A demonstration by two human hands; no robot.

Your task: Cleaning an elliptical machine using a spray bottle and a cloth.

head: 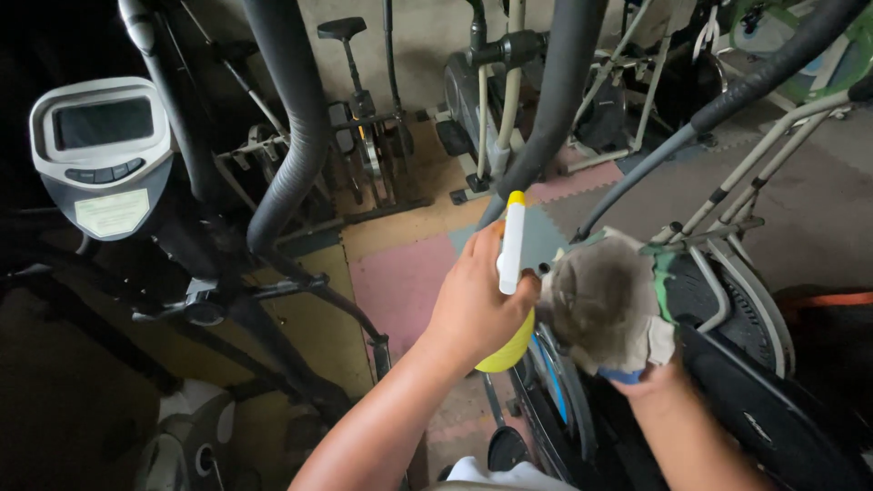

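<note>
Much of the scene sits in deep shadow: the left side around the exercise machine's console (pixel 100 150) is nearly black, and the frames of the machines low in the picture are hard to separate from the floor. The right hand (pixel 647 368) is almost wholly hidden behind a crumpled grey cloth (pixel 605 300); only a strip of palm and the wrist show below it, so the fingers cannot be seen, though the cloth is bunched over them and plainly gripped. A bit of blue peeks out at the cloth's lower edge, too small to identify. The spray bottle (pixel 512 273) is partly covered too: its yellow rounded body shows only beneath the left hand (pixel 473 300), while the white neck and yellow tip rise upright above the knuckles. The bottle and the cloth are just beside each other, near the middle of the view, held in the air over the coloured foam floor mats (pixel 400 273) and the dark flywheel housing (pixel 755 400) of a machine on the right. The left hand is wrapped closed round the bottle, the forearm reaching up from the bottom edge; the right forearm comes in from the lower right, and both are cut off by the frame.
</note>
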